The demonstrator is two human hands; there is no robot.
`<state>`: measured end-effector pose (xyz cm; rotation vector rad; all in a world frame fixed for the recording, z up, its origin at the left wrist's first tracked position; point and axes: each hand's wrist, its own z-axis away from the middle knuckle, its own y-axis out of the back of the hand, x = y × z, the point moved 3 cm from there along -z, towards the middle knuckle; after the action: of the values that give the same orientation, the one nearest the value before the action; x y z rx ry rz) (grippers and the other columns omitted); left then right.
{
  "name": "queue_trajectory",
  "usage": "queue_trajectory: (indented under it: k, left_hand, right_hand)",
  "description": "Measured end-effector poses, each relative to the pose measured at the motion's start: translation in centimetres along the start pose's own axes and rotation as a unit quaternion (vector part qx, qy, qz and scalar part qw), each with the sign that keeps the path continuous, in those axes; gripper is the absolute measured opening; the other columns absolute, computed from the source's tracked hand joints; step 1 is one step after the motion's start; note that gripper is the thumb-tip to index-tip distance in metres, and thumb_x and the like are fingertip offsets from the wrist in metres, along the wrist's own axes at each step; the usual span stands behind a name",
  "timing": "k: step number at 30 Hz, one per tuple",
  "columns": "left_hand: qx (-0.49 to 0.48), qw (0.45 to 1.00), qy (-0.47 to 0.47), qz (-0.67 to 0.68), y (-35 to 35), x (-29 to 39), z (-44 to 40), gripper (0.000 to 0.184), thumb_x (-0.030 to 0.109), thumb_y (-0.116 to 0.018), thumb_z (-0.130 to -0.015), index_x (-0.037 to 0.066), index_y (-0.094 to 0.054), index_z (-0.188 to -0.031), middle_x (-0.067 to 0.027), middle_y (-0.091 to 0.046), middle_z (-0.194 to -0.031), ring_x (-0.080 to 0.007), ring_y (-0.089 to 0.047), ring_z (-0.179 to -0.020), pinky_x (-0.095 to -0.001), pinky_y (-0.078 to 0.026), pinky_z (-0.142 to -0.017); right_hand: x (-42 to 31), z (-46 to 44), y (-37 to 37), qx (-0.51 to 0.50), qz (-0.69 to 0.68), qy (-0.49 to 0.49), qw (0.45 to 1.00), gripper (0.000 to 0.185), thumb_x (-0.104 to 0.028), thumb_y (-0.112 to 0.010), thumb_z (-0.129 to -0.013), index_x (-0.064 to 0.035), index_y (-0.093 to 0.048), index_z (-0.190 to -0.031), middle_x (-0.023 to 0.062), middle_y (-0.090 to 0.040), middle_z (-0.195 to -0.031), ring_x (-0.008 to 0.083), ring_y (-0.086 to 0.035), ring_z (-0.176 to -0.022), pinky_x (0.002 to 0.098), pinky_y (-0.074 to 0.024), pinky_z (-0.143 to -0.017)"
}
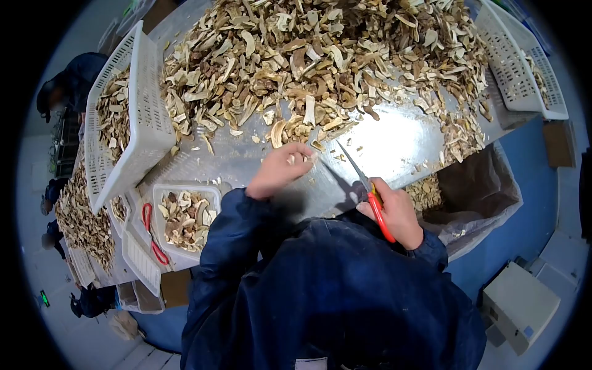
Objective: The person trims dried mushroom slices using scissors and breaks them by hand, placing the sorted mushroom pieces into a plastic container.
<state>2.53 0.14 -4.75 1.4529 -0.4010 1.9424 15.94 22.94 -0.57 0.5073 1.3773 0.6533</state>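
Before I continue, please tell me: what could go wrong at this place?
The scissors in the right hand have their blades close to the fingers of the left hand, so a small slip might cut them.

Loose slices lie near the edge of the metal table, above the plastic-lined bin; a brush of the sleeve could perhaps push some in.
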Motion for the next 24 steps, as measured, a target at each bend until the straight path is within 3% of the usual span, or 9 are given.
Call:
queue_trajectory:
  k: [1,2,5,6,9,10,15,20,24]
  left_hand:
    - [-0.051,0.981,0.071,0.176,0.0,0.1,0.2,0.016,0.016,-0.058,-0.09,0.006,-0.055,-0.102,-0.0006,-0.05,-0.068,-0.0113,-0.049,-0.056,-0.0262,-0.036,-0.045]
    - [0.073,0.987,-0.06,-0.129,0.4,-0.6,0.2,0.016,0.016,-0.057,-0.091,0.006,-0.055,-0.104,0.0012,-0.048,-0.067,-0.0086,-0.046,-0.056,-0.0238,-0.034,-0.045]
    - [0.329,0.641,-0.294,-0.627,-1.7,-3.5,1.1,0.018,0.014,-0.056,-0.092,0.007,-0.056,-0.109,0.0048,-0.045,-0.067,-0.0034,-0.04,-0.056,-0.0191,-0.029,-0.045]
    - [0.377,0.637,-0.306,-0.599,-2.0,-3.3,1.2,0.018,0.013,-0.056,-0.092,0.007,-0.056,-0.109,0.0046,-0.046,-0.067,-0.0036,-0.039,-0.056,-0.0191,-0.028,-0.045]
    - [0.236,0.952,-0.159,-0.11,0.0,-3.6,1.3,0.019,0.012,-0.057,-0.09,0.007,-0.059,-0.108,0.003,-0.048,-0.065,-0.0059,-0.043,-0.057,-0.0216,-0.033,-0.046]
    - [0.171,0.974,-0.144,-0.018,-0.3,-2.9,1.4,0.021,0.011,-0.058,-0.089,0.007,-0.059,-0.109,0.0017,-0.049,-0.064,-0.0079,-0.046,-0.058,-0.0234,-0.036,-0.048]
    - [0.069,0.95,-0.256,-0.166,-4.5,1.9,2.8,0.038,0.009,-0.064,-0.079,0.005,-0.058,-0.117,-0.0099,-0.062,-0.082,-0.0251,-0.063,-0.074,-0.0352,-0.051,-0.068]
    - [-0.147,0.883,-0.194,-0.4,-10.4,1.9,2.3,0.031,0.012,-0.068,-0.076,0.007,-0.058,-0.105,-0.0118,-0.056,-0.096,-0.0306,-0.062,-0.083,-0.039,-0.051,-0.069]
    - [-0.148,0.89,-0.192,-0.386,-10.6,2.6,1.9,0.024,0.012,-0.068,-0.077,0.008,-0.056,-0.097,-0.0113,-0.052,-0.09,-0.0325,-0.061,-0.083,-0.0407,-0.051,-0.069]
  right_hand:
    - [0.0,0.0,0.0,-0.002,-0.002,-0.006,1.0,0.048,-0.043,-0.069,-0.081,-0.0051,-0.054,-0.106,0.017,-0.059,-0.061,0.0389,-0.06,-0.058,0.0448,-0.0444,-0.052]
    - [0.0,0.0,-0.1,-0.005,-0.004,-0.012,1.0,0.048,-0.043,-0.069,-0.081,-0.005,-0.054,-0.106,0.017,-0.059,-0.061,0.0389,-0.06,-0.058,0.0449,-0.0445,-0.052]
    - [0.0,-0.3,-0.1,-0.008,-0.004,-0.007,1.0,0.048,-0.042,-0.07,-0.081,-0.0054,-0.054,-0.106,0.0174,-0.059,-0.061,0.0393,-0.06,-0.058,0.0448,-0.0444,-0.052]
    - [0.0,-0.3,-0.1,-0.009,-0.007,-0.012,1.0,0.047,-0.042,-0.07,-0.081,-0.0053,-0.054,-0.106,0.0177,-0.059,-0.062,0.0392,-0.06,-0.059,0.0447,-0.0443,-0.053]
    - [0.1,-0.3,0.2,-0.007,-0.022,-0.037,0.999,0.045,-0.039,-0.07,-0.082,-0.005,-0.054,-0.106,0.0187,-0.059,-0.063,0.0391,-0.06,-0.06,0.0444,-0.0441,-0.053]
    - [0.4,-0.3,0.3,-0.002,-0.03,-0.05,0.998,0.044,-0.039,-0.07,-0.082,-0.0048,-0.054,-0.105,0.0191,-0.059,-0.064,0.0391,-0.06,-0.061,0.0444,-0.0441,-0.053]
    - [1.4,0.1,1.3,0.064,-0.048,-0.082,0.993,0.038,-0.034,-0.07,-0.084,-0.0024,-0.054,-0.099,0.0178,-0.057,-0.063,0.0376,-0.06,-0.059,0.0409,-0.0441,-0.053]
    - [1.9,0.4,2.3,0.106,-0.066,-0.113,0.986,0.035,-0.029,-0.07,-0.085,-0.0013,-0.056,-0.101,0.0149,-0.053,-0.059,0.031,-0.054,-0.051,0.0365,-0.0409,-0.051]
    - [2.2,0.9,2.6,0.117,-0.066,-0.116,0.984,0.034,-0.028,-0.07,-0.085,-0.0013,-0.056,-0.102,0.0144,-0.052,-0.059,0.0293,-0.052,-0.05,0.0354,-0.0411,-0.052]
